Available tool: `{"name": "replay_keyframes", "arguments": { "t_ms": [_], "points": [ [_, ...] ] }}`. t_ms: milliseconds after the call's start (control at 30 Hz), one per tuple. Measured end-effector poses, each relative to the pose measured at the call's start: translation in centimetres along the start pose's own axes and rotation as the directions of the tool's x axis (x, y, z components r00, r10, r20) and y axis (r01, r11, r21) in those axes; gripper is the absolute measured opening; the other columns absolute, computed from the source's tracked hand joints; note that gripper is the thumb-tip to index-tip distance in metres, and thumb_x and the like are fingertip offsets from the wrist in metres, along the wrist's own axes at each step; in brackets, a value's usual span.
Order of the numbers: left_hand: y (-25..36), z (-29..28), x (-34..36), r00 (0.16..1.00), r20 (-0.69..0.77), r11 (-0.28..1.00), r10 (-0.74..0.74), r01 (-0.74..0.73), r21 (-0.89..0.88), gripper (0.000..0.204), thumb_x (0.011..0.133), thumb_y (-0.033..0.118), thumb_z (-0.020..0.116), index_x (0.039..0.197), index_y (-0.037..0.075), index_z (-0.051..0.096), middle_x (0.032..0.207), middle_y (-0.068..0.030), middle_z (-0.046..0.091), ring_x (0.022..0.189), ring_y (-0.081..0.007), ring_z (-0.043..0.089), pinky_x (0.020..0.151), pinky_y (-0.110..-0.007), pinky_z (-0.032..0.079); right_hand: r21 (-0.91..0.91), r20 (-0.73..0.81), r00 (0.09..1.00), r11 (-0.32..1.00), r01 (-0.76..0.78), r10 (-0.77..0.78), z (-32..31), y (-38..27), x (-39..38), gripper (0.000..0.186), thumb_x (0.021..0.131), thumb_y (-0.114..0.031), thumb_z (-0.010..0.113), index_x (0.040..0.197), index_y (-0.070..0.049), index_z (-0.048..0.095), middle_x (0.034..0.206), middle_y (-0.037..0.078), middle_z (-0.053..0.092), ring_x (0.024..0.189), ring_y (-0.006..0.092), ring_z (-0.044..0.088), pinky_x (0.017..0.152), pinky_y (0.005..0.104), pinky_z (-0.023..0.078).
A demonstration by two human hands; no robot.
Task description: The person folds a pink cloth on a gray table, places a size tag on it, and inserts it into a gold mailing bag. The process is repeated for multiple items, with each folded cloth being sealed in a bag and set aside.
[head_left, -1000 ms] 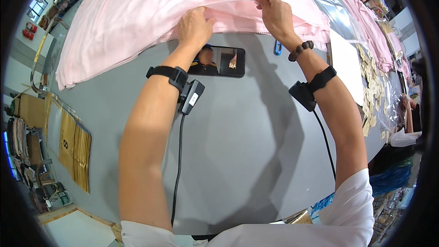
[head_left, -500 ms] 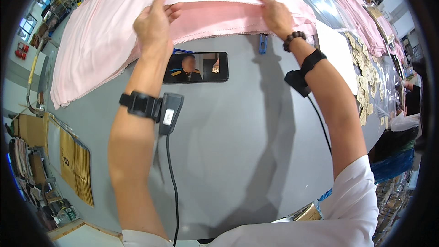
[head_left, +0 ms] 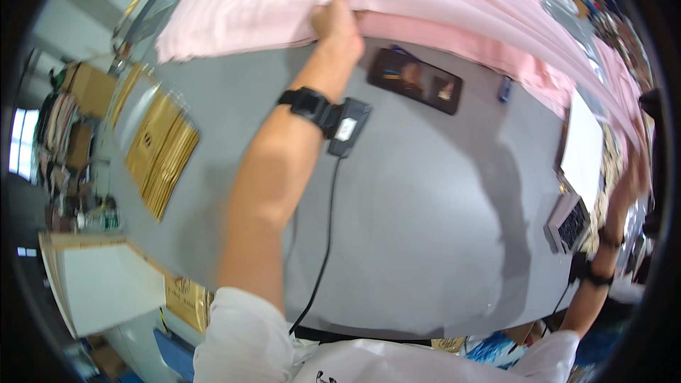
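A large pink cloth (head_left: 284, 7) with a stitched edge covers the far side of the grey table (head_left: 397, 206). My left hand (head_left: 337, 23) is closed on its near edge, left of centre. Far out to the right, my right hand (head_left: 630, 179) grips another part of the cloth, which stretches in a raised fold between the two hands; its fingers are blurred and partly cut off by the dark rim. Just nearer than the cloth lies a black phone (head_left: 415, 79) with its screen lit. A small blue tool (head_left: 505, 89) rests to its right.
Gold packaging bags (head_left: 159, 156) lie at the table's left. On the right are a white sheet (head_left: 582, 152) and a small box with dark contents (head_left: 569, 223). A black cable (head_left: 328, 241) trails from the device on my left wrist. Cardboard boxes (head_left: 92, 92) stand beyond the left edge.
My right hand has swung far to the right and nearer, drawing the cloth out with it. The left hand has closed on the cloth's edge. The whole view has turned and shifted.
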State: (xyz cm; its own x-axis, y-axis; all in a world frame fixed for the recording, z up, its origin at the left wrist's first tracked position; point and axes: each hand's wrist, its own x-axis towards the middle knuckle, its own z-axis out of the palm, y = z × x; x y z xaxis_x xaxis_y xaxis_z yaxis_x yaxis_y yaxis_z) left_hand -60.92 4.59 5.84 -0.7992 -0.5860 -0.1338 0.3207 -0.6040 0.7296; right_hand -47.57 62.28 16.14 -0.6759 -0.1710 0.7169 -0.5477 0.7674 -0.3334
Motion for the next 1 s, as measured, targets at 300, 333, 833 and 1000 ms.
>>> {"name": "replay_keyframes", "arguments": {
  "t_ms": [300, 333, 833, 1000],
  "points": [
    [7.9, -6.1, 3.4, 0.98, -0.191, 0.998, 0.062, -0.063, 0.0, 0.039, 0.09, 0.008, 0.071, 0.123, -0.007, 0.056, 0.121, -0.0178, 0.064, 0.105, -0.0282, 0.066, 0.08, -0.043, 0.058, 0.409, -0.424, 0.682, 0.798, -0.443, 0.596, -12.5, 6.2, -9.8, 0.044, 0.107, -0.023, 0.062, 0.134, 0.011, 0.058, 0.131, 0.018, 0.064, 0.125, 0.0228, 0.061, 0.113, 0.0328, 0.048],
    [9.4, -7.5, 4.0, 0.978, -0.177, 0.994, 0.108, -0.107, 0.015, 0.04, 0.09, 0.008, 0.072, 0.123, -0.007, 0.055, 0.122, -0.0177, 0.064, 0.104, -0.0291, 0.067, 0.081, -0.043, 0.058, 0.44, -0.427, 0.656, 0.777, -0.45, 0.622, -13.3, 7.9, -10.3, 0.043, 0.107, -0.023, 0.063, 0.133, 0.011, 0.059, 0.131, 0.018, 0.064, 0.124, 0.0228, 0.061, 0.113, 0.0323, 0.048],
    [23.5, -23.1, -0.2, 0.786, 0.019, 0.519, 0.618, -0.426, 0.741, 0.025, 0.099, 0.018, 0.069, 0.11, -0.004, 0.071, 0.096, -0.012, 0.075, 0.081, -0.0214, 0.071, 0.079, -0.034, 0.057, 0.118, -0.178, 0.889, 0.906, -0.407, 0.423, -8.4, 2.2, -8.8, 0.036, 0.109, -0.021, 0.055, 0.135, 0.002, 0.063, 0.127, 0.008, 0.066, 0.115, 0.0183, 0.062, 0.102, 0.0347, 0.051],
    [15.3, -15.1, -10.4, 0.757, 0.582, 0.398, 0.296, -0.652, 0.645, 0.025, 0.099, 0.015, 0.069, 0.118, -0.001, 0.074, 0.082, -0.012, 0.075, 0.071, -0.0137, 0.069, 0.067, -0.03, 0.055, 0.202, 0.606, 0.78, 0.979, 0.041, -0.158, 6.5, -20.2, -3.0, 0.041, 0.082, 0.016, 0.063, 0.119, -0.001, 0.068, 0.104, 0.015, 0.072, 0.094, 0.0287, 0.069, 0.083, 0.038, 0.059]
  ]
}}
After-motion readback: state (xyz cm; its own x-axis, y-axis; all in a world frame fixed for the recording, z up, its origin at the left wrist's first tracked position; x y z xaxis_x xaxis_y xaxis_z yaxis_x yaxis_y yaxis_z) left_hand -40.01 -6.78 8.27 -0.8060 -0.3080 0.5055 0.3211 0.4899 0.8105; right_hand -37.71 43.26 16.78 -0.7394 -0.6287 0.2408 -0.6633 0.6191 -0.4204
